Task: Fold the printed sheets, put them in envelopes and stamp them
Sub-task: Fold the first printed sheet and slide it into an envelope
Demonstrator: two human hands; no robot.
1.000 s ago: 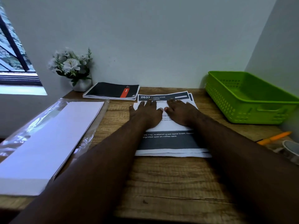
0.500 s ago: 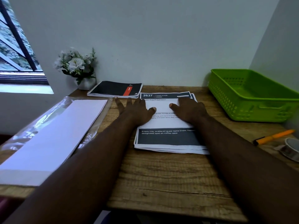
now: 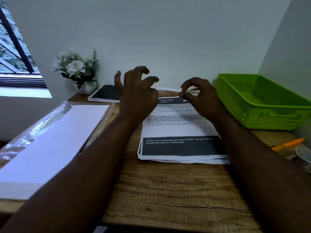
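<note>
right hand (image 3: pixel 200 95) pinching top printed sheet (image 3: pixel 176 128) at 12 o'clock edge; left hand (image 3: pixel 134 95) clawed, empty; risks lifting several.

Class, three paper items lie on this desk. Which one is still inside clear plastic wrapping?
The white envelope pack on the left; the printed sheets and black notebook lie bare.
</note>
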